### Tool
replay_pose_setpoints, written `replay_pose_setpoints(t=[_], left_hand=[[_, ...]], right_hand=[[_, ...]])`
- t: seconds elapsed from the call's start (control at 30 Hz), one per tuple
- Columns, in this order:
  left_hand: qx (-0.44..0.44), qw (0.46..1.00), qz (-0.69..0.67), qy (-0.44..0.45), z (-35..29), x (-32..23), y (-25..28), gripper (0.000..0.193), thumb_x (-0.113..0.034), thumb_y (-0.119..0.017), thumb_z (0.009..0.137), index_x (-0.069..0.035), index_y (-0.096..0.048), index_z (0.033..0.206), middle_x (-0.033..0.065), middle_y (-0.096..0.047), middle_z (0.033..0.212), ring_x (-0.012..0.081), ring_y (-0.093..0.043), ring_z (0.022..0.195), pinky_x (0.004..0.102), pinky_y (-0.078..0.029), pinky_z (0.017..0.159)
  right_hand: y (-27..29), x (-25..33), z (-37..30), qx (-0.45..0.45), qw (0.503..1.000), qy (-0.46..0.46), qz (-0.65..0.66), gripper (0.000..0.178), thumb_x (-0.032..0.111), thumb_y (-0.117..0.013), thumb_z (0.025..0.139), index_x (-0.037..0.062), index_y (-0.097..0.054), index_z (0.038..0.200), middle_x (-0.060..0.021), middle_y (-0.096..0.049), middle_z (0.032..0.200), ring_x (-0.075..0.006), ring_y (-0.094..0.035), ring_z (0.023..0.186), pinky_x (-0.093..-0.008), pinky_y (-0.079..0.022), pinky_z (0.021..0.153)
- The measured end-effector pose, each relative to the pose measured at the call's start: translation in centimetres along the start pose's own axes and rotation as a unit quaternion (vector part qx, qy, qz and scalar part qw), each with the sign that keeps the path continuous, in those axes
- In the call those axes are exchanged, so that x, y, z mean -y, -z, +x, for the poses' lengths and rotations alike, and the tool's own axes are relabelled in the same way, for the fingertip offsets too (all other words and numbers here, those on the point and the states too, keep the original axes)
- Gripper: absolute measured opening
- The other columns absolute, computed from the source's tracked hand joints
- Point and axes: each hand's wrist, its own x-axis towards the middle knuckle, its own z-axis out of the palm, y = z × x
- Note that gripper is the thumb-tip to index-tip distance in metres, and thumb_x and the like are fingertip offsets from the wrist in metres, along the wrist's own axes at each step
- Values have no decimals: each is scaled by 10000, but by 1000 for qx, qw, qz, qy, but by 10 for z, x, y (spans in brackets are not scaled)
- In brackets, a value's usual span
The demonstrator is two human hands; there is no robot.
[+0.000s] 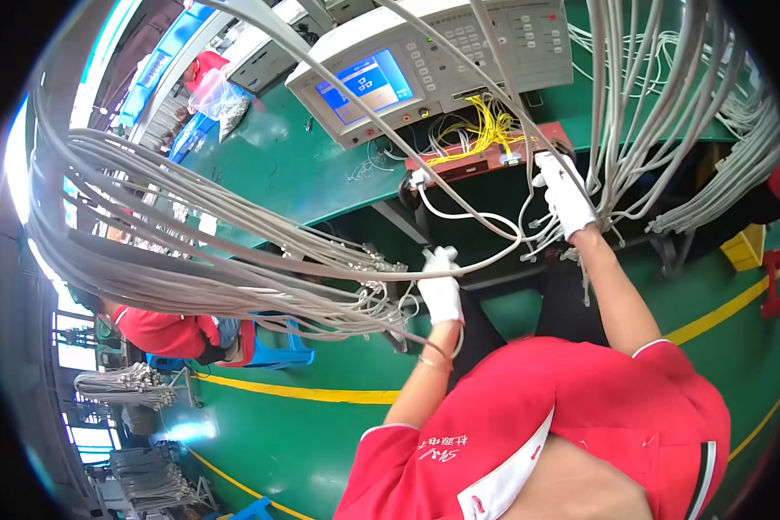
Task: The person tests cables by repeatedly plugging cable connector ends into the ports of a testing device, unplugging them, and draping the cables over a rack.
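My right hand (565, 192), in a white glove, reaches to the right end of a red test fixture (472, 165). Its fingers are closed around the end of a grey cable, and they mostly hide the plug. At the fixture's left end a white cable plug (419, 178) sits at the socket, its cable looping down to the right. My left hand (440, 282), also gloved, is held lower, beside the ends of a thick bundle of grey cables (277, 299). Its fingers are curled; a grey cable crosses at the glove, and what they hold is hidden.
Behind the fixture stands a white tester (442, 65) with a lit blue screen; yellow wires (494, 130) run below it. More grey cables (633, 113) hang at the right. The green bench (295, 173) carries the tester. A co-worker in red (160, 334) sits by a blue stool (286, 351).
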Motion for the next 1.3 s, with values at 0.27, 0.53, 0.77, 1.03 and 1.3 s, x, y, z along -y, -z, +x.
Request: replay_pose_setpoints(t=[0.27, 0.53, 0.77, 1.03, 1.3], left_hand=[[33, 992, 65, 105, 72, -74, -63, 215, -275, -576, 857, -66, -621, 862, -21, -540, 647, 45, -399, 434, 193, -272, 377], [88, 995, 41, -20, 74, -72, -46, 305, -325, -587, 840, -93, -570, 643, -47, -473, 510, 22, -346, 413, 190, -255, 399], [-15, 902, 322, -287, 50, -33, -21, 315, -237, -523, 869, 11, -541, 1064, 180, -578, 1015, 272, -589, 886, 350, -437, 815], [77, 993, 5, 89, 53, -64, -37, 254, -225, -568, 858, -14, -604, 994, 0, -462, 522, 72, -409, 385, 203, -339, 364], [218, 963, -54, 149, 81, -71, -30, 292, -321, -515, 892, -77, -578, 1039, 44, -561, 633, 49, -340, 332, 196, -255, 304]], right_hand=[[4, -11, -13, -28, 992, -51, 110, 165, 270, -488, 904, 120, -545, 944, 81, -421, 602, -3, -354, 462, -168, -253, 390], [-20, -20, -61, 258, 962, 10, -91, 259, 211, -542, 861, -5, -543, 1005, -38, -590, 912, -151, -548, 835, -267, -438, 751], [-23, -15, -28, 82, 956, -158, 233, 170, 233, -544, 872, 76, -551, 938, -38, -574, 677, -92, -518, 509, -195, -408, 459], [-16, -9, -37, 21, 971, -134, 195, 224, 262, -477, 904, 56, -524, 979, -30, -533, 610, -45, -430, 416, -159, -348, 364], [-9, -4, -34, 23, 981, -85, 174, 210, 192, -488, 894, 18, -521, 1008, -52, -559, 637, -66, -473, 444, -177, -386, 393]])
